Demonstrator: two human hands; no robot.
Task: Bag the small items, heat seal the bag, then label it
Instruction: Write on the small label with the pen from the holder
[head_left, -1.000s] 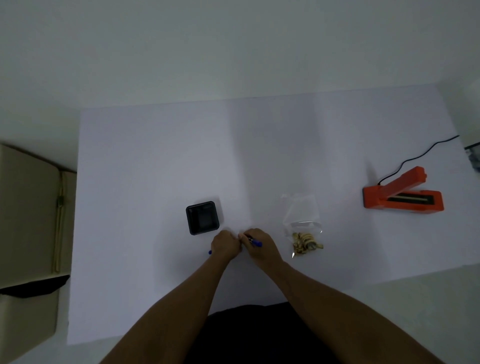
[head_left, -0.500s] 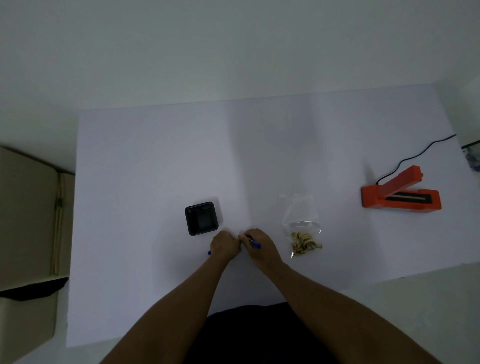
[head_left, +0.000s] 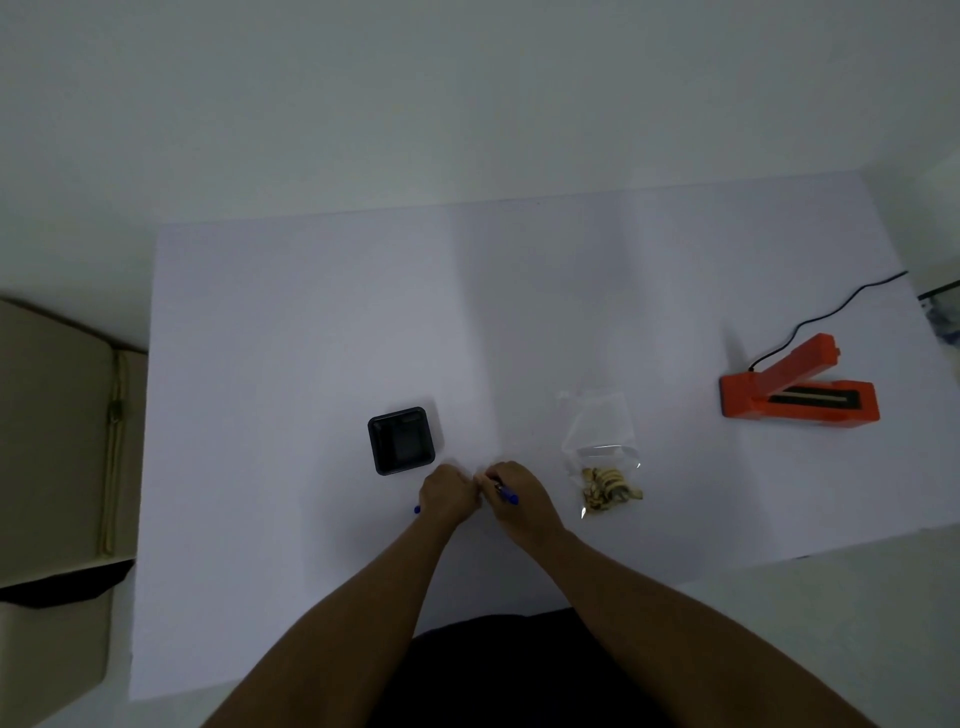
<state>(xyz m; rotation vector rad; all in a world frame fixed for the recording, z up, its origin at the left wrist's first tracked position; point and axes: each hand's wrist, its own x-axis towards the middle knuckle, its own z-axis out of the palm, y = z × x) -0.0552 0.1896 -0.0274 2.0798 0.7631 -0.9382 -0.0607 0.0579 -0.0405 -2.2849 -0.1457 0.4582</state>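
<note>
A clear plastic bag (head_left: 597, 431) lies flat on the white table (head_left: 311, 322), with several small tan items (head_left: 608, 491) bunched at its near end. My right hand (head_left: 519, 501) is closed around a blue pen (head_left: 508, 497) just left of the bag. My left hand (head_left: 445, 493) is curled with its fingertips against those of my right hand, and a small blue piece (head_left: 417, 510) pokes out at its left side. What lies between the fingertips is too small to tell. The orange heat sealer (head_left: 797, 395) stands at the right with its arm raised.
A small black square tray (head_left: 401, 440) sits just beyond my left hand. The sealer's black cord (head_left: 831, 312) runs off the table's right edge. A beige cabinet (head_left: 52, 415) stands left of the table. The table's near edge is close to my body.
</note>
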